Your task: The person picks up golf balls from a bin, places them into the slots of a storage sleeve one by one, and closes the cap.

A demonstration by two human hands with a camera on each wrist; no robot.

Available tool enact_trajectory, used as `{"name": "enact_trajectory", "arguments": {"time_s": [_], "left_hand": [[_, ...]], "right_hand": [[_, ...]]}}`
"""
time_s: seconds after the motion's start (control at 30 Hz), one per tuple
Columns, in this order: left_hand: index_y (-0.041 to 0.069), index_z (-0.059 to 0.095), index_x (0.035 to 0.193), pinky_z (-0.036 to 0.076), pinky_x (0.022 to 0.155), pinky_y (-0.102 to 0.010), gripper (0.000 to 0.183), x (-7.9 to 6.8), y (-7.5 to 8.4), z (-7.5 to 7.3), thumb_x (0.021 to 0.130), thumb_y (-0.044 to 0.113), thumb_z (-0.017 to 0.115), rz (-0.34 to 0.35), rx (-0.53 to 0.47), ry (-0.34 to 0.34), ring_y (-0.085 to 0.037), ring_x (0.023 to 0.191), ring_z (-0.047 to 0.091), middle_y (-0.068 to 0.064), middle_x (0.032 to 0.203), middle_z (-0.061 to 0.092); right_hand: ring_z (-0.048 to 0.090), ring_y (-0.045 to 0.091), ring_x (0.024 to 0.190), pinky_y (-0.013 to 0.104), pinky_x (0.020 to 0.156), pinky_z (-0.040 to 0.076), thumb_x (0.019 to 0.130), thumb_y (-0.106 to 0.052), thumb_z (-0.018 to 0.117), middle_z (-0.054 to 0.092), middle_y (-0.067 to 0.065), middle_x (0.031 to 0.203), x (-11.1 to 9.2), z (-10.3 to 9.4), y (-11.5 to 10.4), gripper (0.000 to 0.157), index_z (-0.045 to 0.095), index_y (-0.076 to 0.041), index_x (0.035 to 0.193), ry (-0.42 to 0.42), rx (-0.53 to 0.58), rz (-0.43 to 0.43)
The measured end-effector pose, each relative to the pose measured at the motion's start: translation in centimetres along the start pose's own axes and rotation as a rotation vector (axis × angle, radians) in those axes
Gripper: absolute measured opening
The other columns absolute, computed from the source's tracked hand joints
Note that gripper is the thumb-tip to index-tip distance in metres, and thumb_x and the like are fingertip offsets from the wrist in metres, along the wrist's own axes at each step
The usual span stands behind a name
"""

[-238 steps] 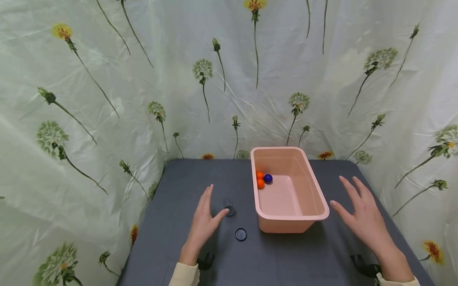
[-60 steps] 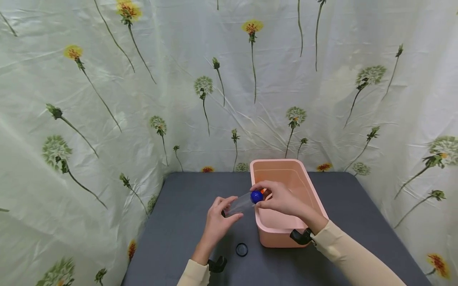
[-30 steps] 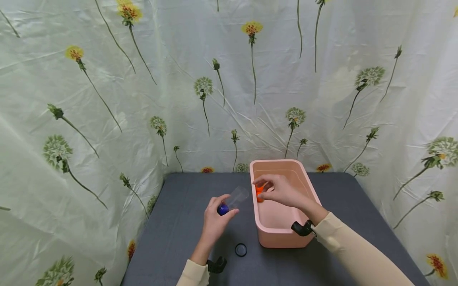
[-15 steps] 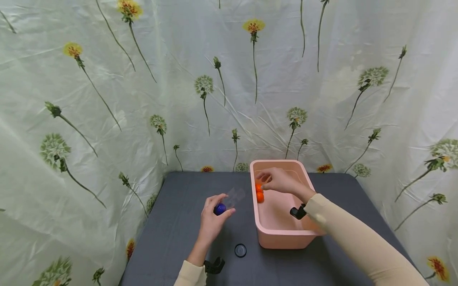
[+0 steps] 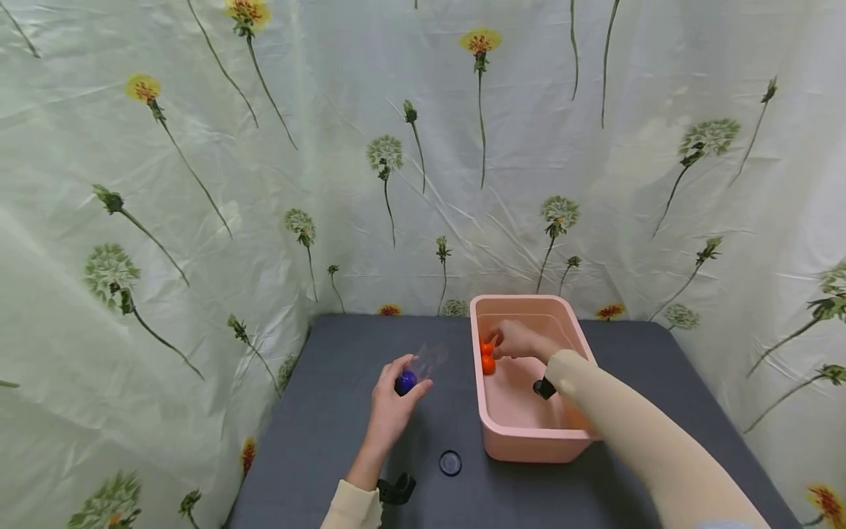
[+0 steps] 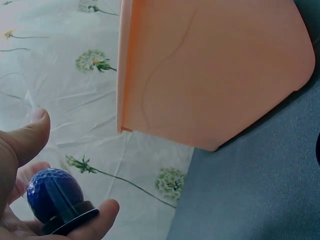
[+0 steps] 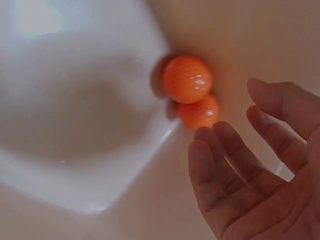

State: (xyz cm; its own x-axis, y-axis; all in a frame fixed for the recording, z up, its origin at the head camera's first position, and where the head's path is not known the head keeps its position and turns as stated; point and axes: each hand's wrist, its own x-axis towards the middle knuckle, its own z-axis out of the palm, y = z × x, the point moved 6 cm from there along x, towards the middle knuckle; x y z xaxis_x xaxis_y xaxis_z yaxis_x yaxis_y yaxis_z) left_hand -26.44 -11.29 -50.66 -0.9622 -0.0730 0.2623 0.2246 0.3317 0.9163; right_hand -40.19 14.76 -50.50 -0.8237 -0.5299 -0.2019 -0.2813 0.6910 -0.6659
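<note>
Gripping a clear, tube-shaped plastic container (image 5: 432, 356) around its lower end, the left hand (image 5: 390, 404) has its thumb and fingers on either side, with the tube tilted above the surface (image 5: 317, 426). A shiny, dimpled blue ball (image 5: 406, 381) sits low inside it, against a dark, round base (image 6: 75, 222). The tube's far end is so transparent that its rim is hard to make out.

Next, lying on the surface nearer the person, is a small, round black cap (image 5: 451, 463). To its right stands a deep, rectangular pink plastic tub (image 5: 529, 432). Two glossy orange balls rest inside against its left wall, a nearer one (image 5: 487, 364) and a farther one (image 5: 486, 347), seemingly touching.

The right hand (image 5: 515, 339) is inside the tub, fingers bent and parted, grasping nothing; its fingertips are just beside the farther ball, though I cannot tell whether they touch it.

Reaching for that ball seems the step in hand. It would go best with thumb and fingers brought around opposite sides, a light pinch since the skin looks slick, and the tube kept mouth-up so the blue ball stays put.
</note>
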Motion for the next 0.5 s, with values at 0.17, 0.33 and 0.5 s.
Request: {"name": "enact_trajectory", "arguments": {"time_s": [0.17,0.33,0.5], "left_hand": [[0.024,0.064,0.131,0.056,0.085,-0.041,0.048,-0.1,-0.1,-0.1,0.087,0.028,0.081,-0.001,-0.002,0.004,-0.025,0.111,0.060,-0.003,0.123,0.059],[0.024,0.063,0.132,0.055,0.086,-0.040,0.050,-0.1,-0.3,-0.1,0.087,0.035,0.081,0.000,0.002,0.003,-0.024,0.110,0.061,-0.005,0.123,0.061],[0.026,0.063,0.132,0.056,0.085,-0.041,0.050,-0.1,-0.5,-0.1,0.087,0.037,0.080,-0.015,0.001,0.005,-0.024,0.110,0.061,-0.002,0.121,0.062]], "right_hand": [[0.059,0.024,0.068,0.031,0.056,0.050,0.084,0.004,0.071,0.068,0.014,0.097,0.4,1.1,1.2,0.036,0.069,-0.001,0.119,-0.037,-0.011,0.044],[0.057,0.029,0.065,0.036,0.057,0.050,0.083,0.002,0.071,0.065,0.012,0.093,0.5,2.2,2.0,0.042,0.068,-0.004,0.125,-0.088,0.008,0.089],[0.060,0.033,0.073,0.048,0.068,0.056,0.082,0.003,0.072,0.063,0.009,0.090,0.7,2.7,2.6,0.037,0.070,-0.004,0.119,-0.074,-0.003,0.131]]}}
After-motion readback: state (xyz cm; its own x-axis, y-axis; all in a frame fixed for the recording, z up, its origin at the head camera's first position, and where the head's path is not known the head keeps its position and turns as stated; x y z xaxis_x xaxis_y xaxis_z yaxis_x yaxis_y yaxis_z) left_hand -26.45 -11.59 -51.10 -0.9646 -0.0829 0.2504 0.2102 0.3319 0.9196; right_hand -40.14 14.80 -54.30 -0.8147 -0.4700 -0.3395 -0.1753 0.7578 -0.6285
